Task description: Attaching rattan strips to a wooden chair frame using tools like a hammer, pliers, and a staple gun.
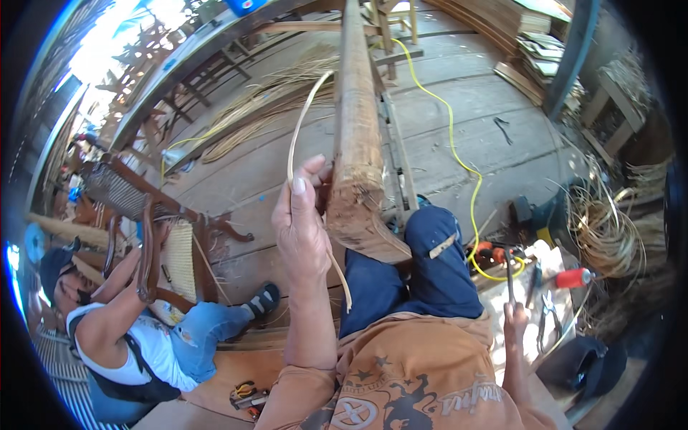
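My left hand [302, 222] is closed, thumb against fingers, on a thin pale cane strip [310, 97] that curves up and hangs down past my wrist. It is just beside the rough end of a long wooden beam [355, 143], which lies over or close to my knees. At lower right, my right hand [515, 322] grips a long, narrow dark tool [509, 276], whose exact kind I cannot tell. Around it are pliers [550, 312], a red cylinder [572, 278] and an orange-black tool [489, 252].
Another person [122, 322] sits at left, holding a carved chair [147, 208] with woven panels. A yellow cord [448, 115] crosses the plank floor. Coiled cane [602, 229] lies at right, cane bundles [265, 100] behind, a dark cap-like item [580, 365] at lower right.
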A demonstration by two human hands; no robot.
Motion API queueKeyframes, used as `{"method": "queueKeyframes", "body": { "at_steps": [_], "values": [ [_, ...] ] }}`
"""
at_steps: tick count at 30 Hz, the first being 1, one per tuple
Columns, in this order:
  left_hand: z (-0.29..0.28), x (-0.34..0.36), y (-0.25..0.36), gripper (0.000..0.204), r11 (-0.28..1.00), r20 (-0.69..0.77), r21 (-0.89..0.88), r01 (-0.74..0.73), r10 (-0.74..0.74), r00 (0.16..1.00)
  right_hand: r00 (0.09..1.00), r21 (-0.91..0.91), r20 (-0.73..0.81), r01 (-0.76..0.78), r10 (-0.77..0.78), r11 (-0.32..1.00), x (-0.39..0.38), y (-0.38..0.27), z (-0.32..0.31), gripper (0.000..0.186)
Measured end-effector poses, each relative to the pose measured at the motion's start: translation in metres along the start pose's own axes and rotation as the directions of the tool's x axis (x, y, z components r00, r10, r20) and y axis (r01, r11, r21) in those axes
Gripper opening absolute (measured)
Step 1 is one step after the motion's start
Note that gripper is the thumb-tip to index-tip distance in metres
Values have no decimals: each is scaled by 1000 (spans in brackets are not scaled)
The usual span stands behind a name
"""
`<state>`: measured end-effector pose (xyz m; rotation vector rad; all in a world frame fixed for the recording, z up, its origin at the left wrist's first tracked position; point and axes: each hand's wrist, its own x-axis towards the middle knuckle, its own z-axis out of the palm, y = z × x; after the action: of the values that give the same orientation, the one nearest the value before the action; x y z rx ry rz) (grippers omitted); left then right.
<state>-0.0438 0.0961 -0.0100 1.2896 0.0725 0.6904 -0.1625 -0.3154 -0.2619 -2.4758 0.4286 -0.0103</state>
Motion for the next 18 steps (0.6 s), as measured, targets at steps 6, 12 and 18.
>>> {"method": "queueKeyframes", "body": {
  "at_steps": [6, 12, 18],
  "values": [
    [-25, -4, 21, 33, 933, -123, -350, -88, 47, 991, 988, -321, 98, -84, 122, 943, -90, 99, -23, 29],
    [-8, -10, 32, 36, 918, -140, -389, -73, 19, 990, 987, 26, 129, -100, 96, 995, -29, -37, -34, 31],
    [25, -34, 37, 41, 943, -30, -331, -32, 23, 999, 561, 842, 529, -253, -637, 476, -5, -253, -58, 24]
  ]
}}
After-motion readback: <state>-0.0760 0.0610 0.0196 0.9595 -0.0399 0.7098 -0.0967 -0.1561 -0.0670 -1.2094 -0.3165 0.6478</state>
